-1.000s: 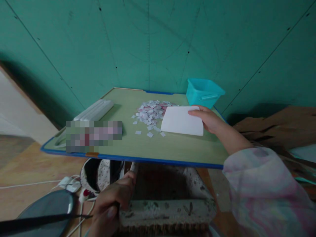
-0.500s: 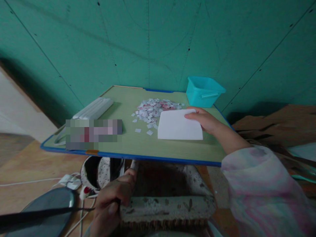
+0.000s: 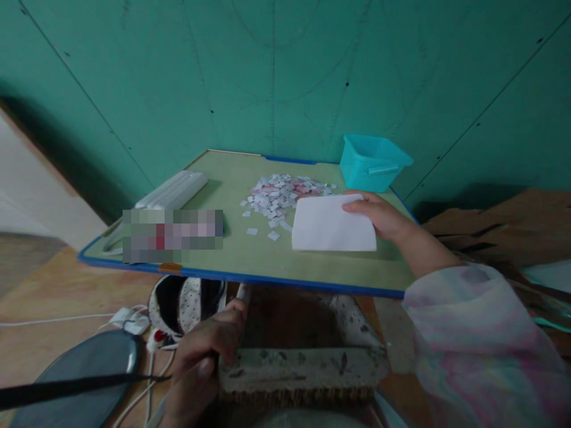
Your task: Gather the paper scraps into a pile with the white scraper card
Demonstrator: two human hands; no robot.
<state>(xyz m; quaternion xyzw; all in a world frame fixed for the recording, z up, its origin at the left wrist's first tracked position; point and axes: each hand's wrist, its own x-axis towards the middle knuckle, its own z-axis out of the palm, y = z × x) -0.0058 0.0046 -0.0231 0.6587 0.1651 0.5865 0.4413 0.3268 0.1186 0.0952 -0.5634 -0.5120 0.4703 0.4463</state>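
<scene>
My right hand (image 3: 379,215) is closed on a piece of white paper (image 3: 334,226), thumb on top and fingers underneath. The paper is held over the right part of the greenish tabletop (image 3: 232,252), its lower edge slightly thick. Just behind and left of it lies a loose pile of small paper squares (image 3: 276,193), mostly white with some pink. Below the table's front edge, my left hand (image 3: 205,351) has its fingers curled round the left side of a patterned, basket-like thing (image 3: 307,367) with a brown fringed edge.
A turquoise bucket (image 3: 372,166) stands at the table's back right corner. On the left are a white bundle (image 3: 173,189) and a blurred-out item (image 3: 173,235). White cables, a power strip (image 3: 129,321) and a dark round lid-like object (image 3: 84,380) lie below left. Brown cardboard (image 3: 495,226) lies at right.
The whole view has shifted slightly, with the table appearing a little higher and further right. My right hand still holds the paper, and my left hand keeps its grip.
</scene>
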